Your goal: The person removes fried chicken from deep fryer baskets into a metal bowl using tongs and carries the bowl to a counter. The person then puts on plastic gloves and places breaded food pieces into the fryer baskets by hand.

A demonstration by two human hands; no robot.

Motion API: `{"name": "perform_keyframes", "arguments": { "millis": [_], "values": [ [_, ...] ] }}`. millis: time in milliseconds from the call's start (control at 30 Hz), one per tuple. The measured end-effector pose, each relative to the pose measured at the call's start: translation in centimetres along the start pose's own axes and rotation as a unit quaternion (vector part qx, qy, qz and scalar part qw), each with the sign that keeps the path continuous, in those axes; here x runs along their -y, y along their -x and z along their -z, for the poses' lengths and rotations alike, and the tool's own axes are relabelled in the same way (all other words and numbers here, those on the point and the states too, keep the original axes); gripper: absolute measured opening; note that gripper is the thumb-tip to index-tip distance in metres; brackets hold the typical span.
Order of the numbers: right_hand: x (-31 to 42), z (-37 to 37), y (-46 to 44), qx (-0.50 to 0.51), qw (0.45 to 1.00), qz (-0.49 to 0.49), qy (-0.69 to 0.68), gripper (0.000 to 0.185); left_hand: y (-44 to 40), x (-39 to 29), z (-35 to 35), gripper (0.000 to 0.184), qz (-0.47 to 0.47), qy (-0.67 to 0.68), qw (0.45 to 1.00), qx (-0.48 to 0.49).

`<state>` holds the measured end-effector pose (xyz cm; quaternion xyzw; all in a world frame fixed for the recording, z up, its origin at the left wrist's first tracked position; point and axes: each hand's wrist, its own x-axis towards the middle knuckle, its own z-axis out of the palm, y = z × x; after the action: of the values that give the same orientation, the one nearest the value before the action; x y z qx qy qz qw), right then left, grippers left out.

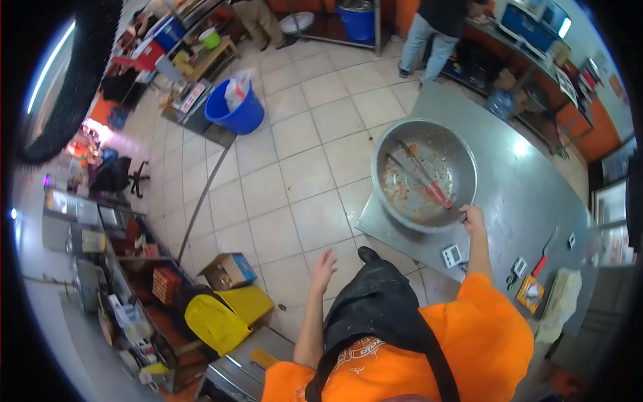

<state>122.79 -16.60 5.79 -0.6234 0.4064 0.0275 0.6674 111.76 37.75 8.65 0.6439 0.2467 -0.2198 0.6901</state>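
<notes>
One metal bowl (390, 213) overhanging the steel table's edge (519, 184), right fingers (473, 213) at its rim.

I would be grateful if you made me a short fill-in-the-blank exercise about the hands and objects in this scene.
The right hand grips the rim of the metal bowl, while the left hand holds ____.
The tongs lying inside the bowl have a ____ grip.
The bowl rests on the metal ____.
The large bucket off to the left is ____.

Missing words, in order: nothing; red; table; blue.
</notes>
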Motion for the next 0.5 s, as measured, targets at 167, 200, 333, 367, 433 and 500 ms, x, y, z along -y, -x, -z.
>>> {"name": "perform_keyframes", "arguments": {
  "millis": [167, 200, 333, 367, 433, 500],
  "values": [
    [5.9, -11.3, 6.8, 0.168, 0.981, 0.091, -0.037, 0.035, 1.0, -11.4, -6.7, 0.062, -0.033, 0.075, 0.994, 0.069],
    [6.0, -14.1, 6.5, 0.194, 0.978, 0.083, 0.001, 0.037, 1.3, -11.5, -6.8, 0.063, -0.02, 0.096, 0.993, 0.06],
    [9.4, -26.0, 9.9, 0.394, 0.909, 0.116, 0.074, 0.031, 2.0, -7.7, -2.0, 0.039, -0.067, 0.269, 0.955, -0.102],
    [12.4, -26.2, 8.9, 0.422, 0.885, 0.105, 0.165, 0.036, 2.9, -9.3, -4.7, 0.031, -0.068, 0.295, 0.941, -0.152],
    [18.5, -28.0, 8.6, 0.461, 0.807, 0.114, 0.351, 0.045, 4.4, -11.6, -8.0, 0.032, -0.057, 0.344, 0.912, -0.219],
    [21.2, -33.0, 11.1, 0.316, 0.681, 0.52, 0.407, 0.06, 3.7, -11.3, -10.0, 0.033, -0.107, 0.482, 0.827, -0.27]
  ]
}}
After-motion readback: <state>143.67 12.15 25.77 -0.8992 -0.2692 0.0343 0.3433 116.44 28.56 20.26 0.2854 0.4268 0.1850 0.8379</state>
